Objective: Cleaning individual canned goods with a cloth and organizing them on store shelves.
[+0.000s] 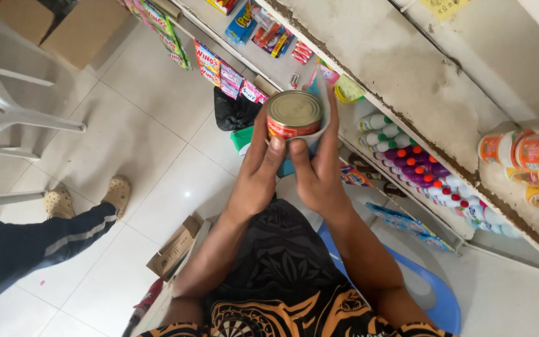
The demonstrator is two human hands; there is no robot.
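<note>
White tiled shop floor, shelves at right | round tin can (294, 113) is held near the shelf, gripped by left hand (258, 168) and right hand (319, 163) with a cloth (323, 93) | wiping seems unfinished, can not shelved.

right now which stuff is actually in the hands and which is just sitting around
In hand:
tin can
cloth behind the can
left hand
right hand

Just about:
bottles on a low shelf
jars on the upper shelf
cardboard box on the floor
white plastic chair
another person's leg
</note>
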